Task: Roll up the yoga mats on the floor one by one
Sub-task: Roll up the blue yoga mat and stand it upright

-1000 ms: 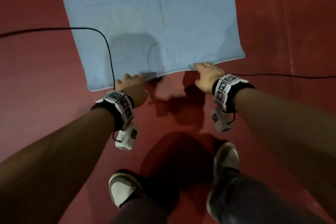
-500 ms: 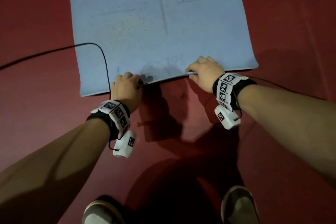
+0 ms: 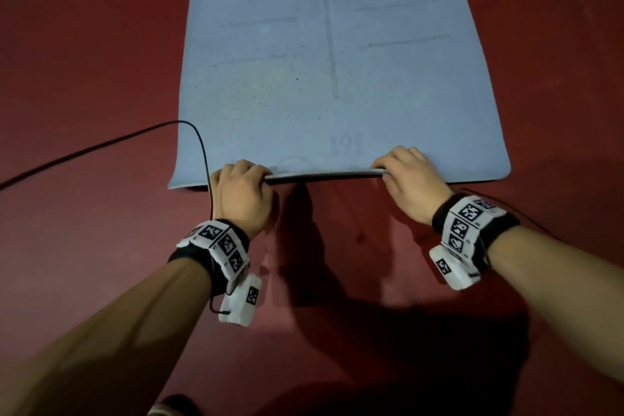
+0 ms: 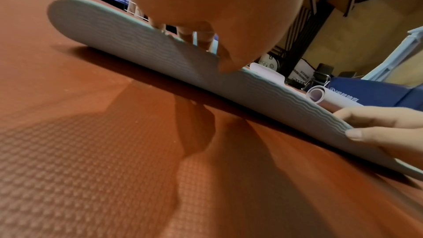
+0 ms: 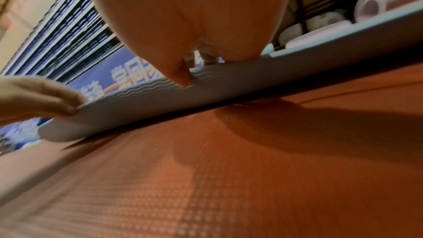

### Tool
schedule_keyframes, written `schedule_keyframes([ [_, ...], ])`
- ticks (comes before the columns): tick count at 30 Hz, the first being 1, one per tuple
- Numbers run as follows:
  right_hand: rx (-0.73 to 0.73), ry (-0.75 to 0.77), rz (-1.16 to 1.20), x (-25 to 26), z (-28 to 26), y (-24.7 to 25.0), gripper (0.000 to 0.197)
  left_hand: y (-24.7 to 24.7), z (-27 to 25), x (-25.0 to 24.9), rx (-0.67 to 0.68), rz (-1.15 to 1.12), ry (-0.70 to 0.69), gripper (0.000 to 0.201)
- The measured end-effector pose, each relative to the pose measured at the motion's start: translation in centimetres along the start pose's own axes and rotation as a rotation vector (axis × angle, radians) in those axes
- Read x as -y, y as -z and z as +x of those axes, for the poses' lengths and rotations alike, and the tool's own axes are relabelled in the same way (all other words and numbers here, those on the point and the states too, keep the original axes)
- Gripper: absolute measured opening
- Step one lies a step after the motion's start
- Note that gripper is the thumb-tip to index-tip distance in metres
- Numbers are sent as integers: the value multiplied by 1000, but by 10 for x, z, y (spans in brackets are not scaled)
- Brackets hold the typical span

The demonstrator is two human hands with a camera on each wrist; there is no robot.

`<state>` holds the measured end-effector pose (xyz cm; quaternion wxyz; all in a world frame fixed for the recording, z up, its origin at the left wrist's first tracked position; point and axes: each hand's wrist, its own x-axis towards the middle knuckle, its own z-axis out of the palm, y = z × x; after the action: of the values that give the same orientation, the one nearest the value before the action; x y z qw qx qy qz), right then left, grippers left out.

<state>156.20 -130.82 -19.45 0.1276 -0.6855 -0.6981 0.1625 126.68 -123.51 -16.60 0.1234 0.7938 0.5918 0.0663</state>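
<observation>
Mat (image 3: 324, 78) edge now lifted, both hands gripping.

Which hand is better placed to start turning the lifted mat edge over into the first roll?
Neither clearly: the left hand and right hand both grip the near edge of the blue yoga mat, lifted off the red floor. The roll probably needs both hands.
</observation>
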Motion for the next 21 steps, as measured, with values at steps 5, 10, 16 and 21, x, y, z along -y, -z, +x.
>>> schedule_keyframes([
  [5,-117,-28,-12,0,-6,0,14,-5,-9,0,12,6,-3,25],
  [10,-281,-142,-138,7,-8,0,11,-10,-5,-6,-15,-7,51,25],
  [16,-241,-122,-85,0,-9,6,12,-8,-3,-7,-37,-28,59,29],
  [21,-121,-137,-39,-17,-21,21,19,-9,-21,-18,37,-60,9,42],
])
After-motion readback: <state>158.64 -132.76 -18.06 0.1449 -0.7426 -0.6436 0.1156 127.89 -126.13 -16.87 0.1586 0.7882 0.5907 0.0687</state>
